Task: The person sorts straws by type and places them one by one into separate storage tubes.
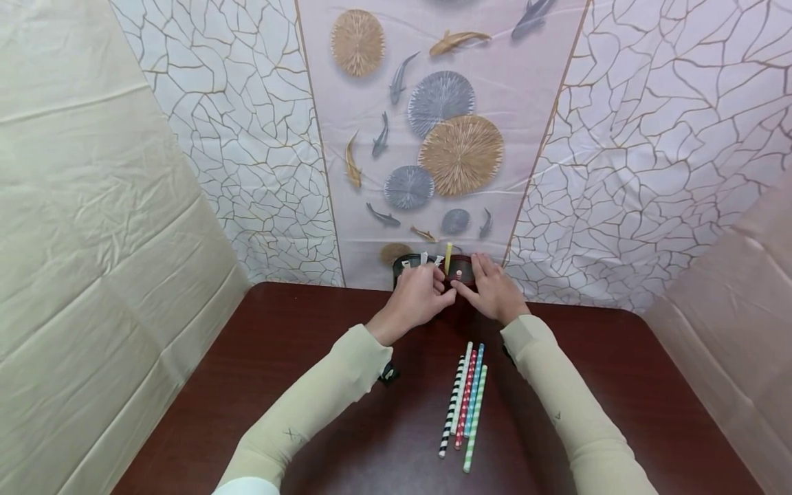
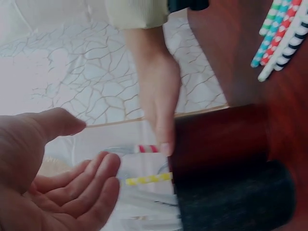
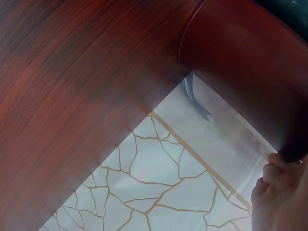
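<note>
A dark red cup (image 2: 221, 144) stands beside a black cup (image 2: 236, 202) at the table's far edge. A yellow patterned straw (image 1: 448, 258) and a red-and-white straw (image 2: 147, 148) poke out of the red cup. White pieces (image 1: 423, 258) rise from the black one. My left hand (image 1: 417, 295) hovers in front of the cup openings, its fingers loosely bent and thumb apart, nothing held. At the red cup's rim, my right hand (image 1: 498, 292) grips with thumb and fingers on either side; the right wrist view shows its fingers (image 3: 274, 175) bent against the rim.
Several patterned straws lie side by side on the table in front of the cups: black-striped (image 1: 452, 405), white, red (image 1: 465, 405), blue and green (image 1: 475, 419). A patterned cloth wall (image 1: 272, 172) rises right behind the table's far edge.
</note>
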A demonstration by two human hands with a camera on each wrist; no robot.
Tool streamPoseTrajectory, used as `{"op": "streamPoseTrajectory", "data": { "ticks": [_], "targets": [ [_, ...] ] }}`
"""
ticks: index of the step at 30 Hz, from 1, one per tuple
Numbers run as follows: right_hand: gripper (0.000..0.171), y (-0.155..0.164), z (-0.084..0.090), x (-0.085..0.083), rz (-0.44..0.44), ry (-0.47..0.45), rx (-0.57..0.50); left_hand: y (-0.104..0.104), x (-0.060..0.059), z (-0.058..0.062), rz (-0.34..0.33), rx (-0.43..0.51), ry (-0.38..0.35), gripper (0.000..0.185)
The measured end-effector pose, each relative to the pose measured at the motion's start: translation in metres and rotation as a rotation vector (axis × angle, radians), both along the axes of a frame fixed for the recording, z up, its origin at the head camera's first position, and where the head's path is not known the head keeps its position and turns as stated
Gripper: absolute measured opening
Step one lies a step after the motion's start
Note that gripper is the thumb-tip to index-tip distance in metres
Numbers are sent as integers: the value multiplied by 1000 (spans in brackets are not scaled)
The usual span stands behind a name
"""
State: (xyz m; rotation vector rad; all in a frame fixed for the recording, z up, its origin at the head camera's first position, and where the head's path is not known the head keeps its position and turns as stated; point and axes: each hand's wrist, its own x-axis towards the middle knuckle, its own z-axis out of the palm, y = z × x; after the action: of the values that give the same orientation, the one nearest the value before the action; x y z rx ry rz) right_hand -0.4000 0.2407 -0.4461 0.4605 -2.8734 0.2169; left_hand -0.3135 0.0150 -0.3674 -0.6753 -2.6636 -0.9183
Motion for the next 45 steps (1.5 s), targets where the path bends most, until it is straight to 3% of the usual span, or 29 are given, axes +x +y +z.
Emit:
{"op": "streamPoseTrajectory", "data": {
  "ticks": [5, 11, 18, 19, 23, 25, 26, 30, 37, 45],
  "targets": [
    [97, -1, 0, -1, -9, 1, -19, -2, 5, -27, -19, -111, -146, 27],
    [97, -1, 0, 1, -4, -1, -32, 4, 13, -63, -39, -138, -364, 39],
    [97, 0, -1, 1, 2, -2, -42, 16, 22, -99, -33, -168, -451, 28],
    [97, 0, -1, 1, 1, -3, -40, 19, 18, -110, -36, -181, -447, 30],
    [98, 0, -2, 0, -4, -8, -41, 24, 16, -130, -49, -188, -455, 35],
    [98, 0, -2, 0, -5, -11, -44, 26, 18, -136, -46, -182, -460, 35],
    [98, 0, -2, 0, -5, -13, -45, 26, 23, -131, -41, -169, -480, 33],
    [98, 0, -3, 0, -1, -13, -49, 28, 30, -130, -15, -147, -503, 29],
    [98, 1, -3, -1, 8, -19, -53, 32, 23, -148, -10, -180, -481, 42],
    [98, 1, -2, -1, 10, -16, -63, 34, 29, -135, 36, -203, -517, 30]
  ]
}}
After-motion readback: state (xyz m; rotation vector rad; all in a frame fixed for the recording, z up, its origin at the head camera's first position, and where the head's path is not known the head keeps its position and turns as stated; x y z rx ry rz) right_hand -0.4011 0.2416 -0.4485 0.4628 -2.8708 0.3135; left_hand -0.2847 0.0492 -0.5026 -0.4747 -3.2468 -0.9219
